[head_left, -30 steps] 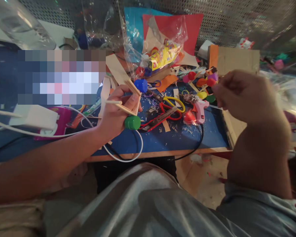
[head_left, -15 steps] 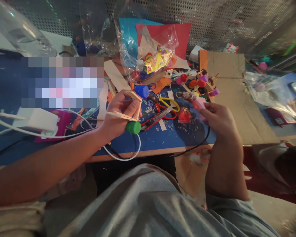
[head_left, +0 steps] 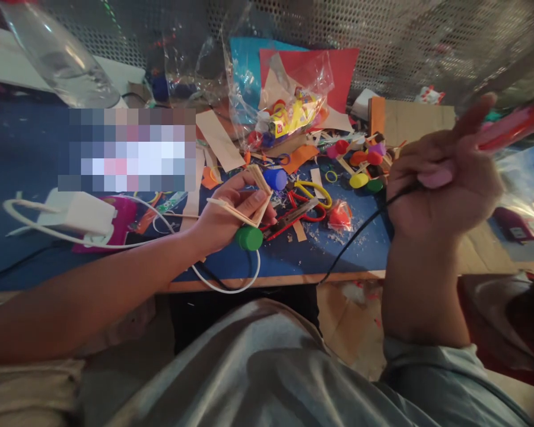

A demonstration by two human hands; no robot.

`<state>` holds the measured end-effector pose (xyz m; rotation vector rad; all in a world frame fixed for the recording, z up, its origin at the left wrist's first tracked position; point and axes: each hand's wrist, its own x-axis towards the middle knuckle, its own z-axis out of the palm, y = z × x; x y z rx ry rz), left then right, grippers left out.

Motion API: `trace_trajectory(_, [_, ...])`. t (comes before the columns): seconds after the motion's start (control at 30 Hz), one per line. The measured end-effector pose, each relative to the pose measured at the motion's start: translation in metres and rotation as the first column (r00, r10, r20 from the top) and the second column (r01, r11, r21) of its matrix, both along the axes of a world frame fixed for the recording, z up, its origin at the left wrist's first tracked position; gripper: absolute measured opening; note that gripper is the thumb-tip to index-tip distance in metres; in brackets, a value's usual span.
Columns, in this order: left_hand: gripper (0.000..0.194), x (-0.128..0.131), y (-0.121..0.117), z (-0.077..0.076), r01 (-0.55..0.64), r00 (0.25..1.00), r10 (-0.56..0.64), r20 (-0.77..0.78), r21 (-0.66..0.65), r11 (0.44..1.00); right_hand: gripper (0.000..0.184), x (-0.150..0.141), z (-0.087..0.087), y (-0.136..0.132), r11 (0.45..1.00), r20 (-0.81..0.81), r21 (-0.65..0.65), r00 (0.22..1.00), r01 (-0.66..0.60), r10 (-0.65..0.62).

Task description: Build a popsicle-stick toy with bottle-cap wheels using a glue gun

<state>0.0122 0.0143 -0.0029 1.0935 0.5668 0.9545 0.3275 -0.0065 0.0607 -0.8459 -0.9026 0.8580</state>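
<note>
My left hand is closed on a small frame of wooden craft sticks, held above the table. A blue bottle cap is at the frame's upper corner and a green bottle cap at its lower corner. On the right, my raised right hand wraps round the pink handle of a corded tool that looks like a glue gun. A black cord runs from it to the table edge. Beyond the hand a red, glossy part is blurred. One finger points up.
Scissors, a red utility knife, a bag of red material and several caps lie on the blue table. A water bottle, a white charger, cardboard and a yellow-labelled plastic bag stand around.
My right hand has lifted the glue gun from over the table to the upper right and turned it. My left hand keeps the stick frame, slightly tilted. The view has shifted a little.
</note>
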Motion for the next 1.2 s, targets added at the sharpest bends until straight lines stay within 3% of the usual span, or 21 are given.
trace_trajectory(0.13, [0.047,-0.003,0.001,-0.002,0.027,0.999,-0.029,-0.042,-0.043,0.999,0.038,-0.016,0.009,0.014,0.998,0.107,0.053,0.994,-0.028,0.023])
trace_trajectory(0.23, [0.050,-0.004,0.002,-0.002,0.032,0.998,-0.036,-0.058,-0.077,0.997,0.036,-0.039,0.009,0.016,0.984,0.169,-0.006,0.969,-0.179,0.178])
trace_trajectory(0.33, [0.053,-0.003,0.002,-0.001,0.030,0.997,-0.036,-0.068,-0.093,0.995,0.032,-0.059,-0.002,0.018,0.963,0.198,-0.067,0.942,-0.262,0.270])
trace_trajectory(0.47, [0.054,-0.004,-0.001,0.001,0.060,0.993,-0.069,-0.101,-0.085,0.995,0.051,-0.071,-0.029,0.022,0.945,0.171,-0.123,0.932,-0.302,0.320])
trace_trajectory(0.6, [0.054,-0.002,-0.002,-0.001,0.082,0.980,-0.088,-0.178,-0.044,0.996,0.056,-0.073,-0.049,0.018,0.930,0.271,-0.125,0.890,-0.346,0.367])
trace_trajectory(0.77, [0.049,0.003,-0.004,-0.004,0.122,0.963,-0.122,-0.239,-0.014,0.992,0.069,-0.080,-0.051,0.005,0.927,0.403,-0.149,0.835,-0.344,0.375])
trace_trajectory(1.0, [0.040,0.004,-0.008,0.004,0.106,0.941,-0.131,-0.314,-0.094,0.990,0.050,-0.084,-0.052,0.000,0.891,0.522,-0.261,0.722,-0.371,0.453])
trace_trajectory(1.2, [0.040,0.007,-0.007,0.002,0.078,0.944,-0.109,-0.311,-0.111,0.991,0.053,-0.087,-0.058,0.001,0.924,0.432,-0.230,0.818,-0.306,0.378])
